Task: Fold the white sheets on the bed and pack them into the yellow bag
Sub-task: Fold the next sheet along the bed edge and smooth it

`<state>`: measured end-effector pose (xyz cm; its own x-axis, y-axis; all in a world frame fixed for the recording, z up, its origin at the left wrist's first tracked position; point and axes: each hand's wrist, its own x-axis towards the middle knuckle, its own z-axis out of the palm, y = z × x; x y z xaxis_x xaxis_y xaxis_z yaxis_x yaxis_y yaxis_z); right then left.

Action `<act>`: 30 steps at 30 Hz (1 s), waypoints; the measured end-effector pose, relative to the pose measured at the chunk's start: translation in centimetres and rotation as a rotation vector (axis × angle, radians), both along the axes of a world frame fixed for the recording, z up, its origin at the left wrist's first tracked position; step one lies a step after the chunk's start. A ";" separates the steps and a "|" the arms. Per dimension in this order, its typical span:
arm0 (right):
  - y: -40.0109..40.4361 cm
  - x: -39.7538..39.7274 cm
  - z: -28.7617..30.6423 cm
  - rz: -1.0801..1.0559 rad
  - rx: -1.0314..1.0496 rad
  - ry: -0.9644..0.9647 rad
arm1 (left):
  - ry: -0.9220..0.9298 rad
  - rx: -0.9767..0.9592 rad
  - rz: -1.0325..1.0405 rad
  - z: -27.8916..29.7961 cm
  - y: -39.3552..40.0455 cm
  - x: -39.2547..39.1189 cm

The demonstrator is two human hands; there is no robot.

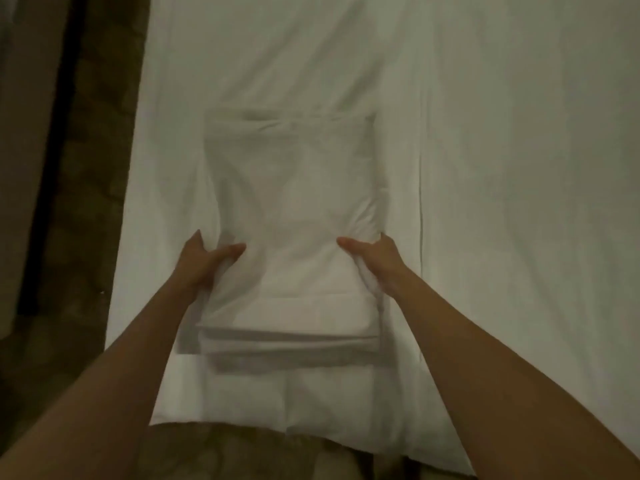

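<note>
White bedding (519,168) lies under the folded sheet (291,209), long axis stretching away between my left hand (204,261) and right hand (375,261), both gripping its sides.

Both arms outstretched, left grip (204,261) and right grip (375,261) clamped, thumbs up

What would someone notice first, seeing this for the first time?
A folded white sheet sits mid-frame on the white bed. The left hand and right hand grip its sides, thumbs on top. A dark floor runs along the bed's left edge; no yellow bag is in view.
</note>
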<state>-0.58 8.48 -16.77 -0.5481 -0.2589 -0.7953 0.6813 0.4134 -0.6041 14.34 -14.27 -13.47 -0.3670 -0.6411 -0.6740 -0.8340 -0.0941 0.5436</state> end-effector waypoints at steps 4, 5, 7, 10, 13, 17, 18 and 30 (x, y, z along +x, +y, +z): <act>0.0 0.3 1.2 -0.007 0.006 0.099 | 0.068 -0.078 -0.030 1.3 1.5 -0.1; 0.1 0.3 1.8 -0.006 0.000 0.125 | 0.077 -0.098 -0.031 1.8 1.9 -0.1; 0.4 -0.1 3.1 0.015 0.015 0.182 | 0.096 -0.131 -0.055 2.7 2.8 -0.4; 1.9 -1.4 5.5 0.016 0.061 0.259 | 0.154 -0.116 -0.066 3.9 4.7 -1.5; 5.0 -4.0 8.0 0.005 0.117 0.368 | 0.261 -0.073 -0.090 4.6 7.5 -4.3; 11.4 -8.3 10.2 -0.026 0.240 0.495 | 0.342 0.012 -0.146 4.6 13.1 -9.5; 13.2 -9.2 10.5 -0.035 0.275 0.511 | 0.356 0.037 -0.165 4.6 14.8 -10.9; 31.6 -13.9 7.3 -0.103 0.575 0.409 | 0.173 0.247 -0.346 -0.3 31.0 -18.1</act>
<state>-14.50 40.08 -9.43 -0.8306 0.2094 -0.5160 0.4997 0.6891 -0.5248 -3.78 16.69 -13.79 -0.6520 -0.2886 -0.7012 -0.7379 0.0291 0.6742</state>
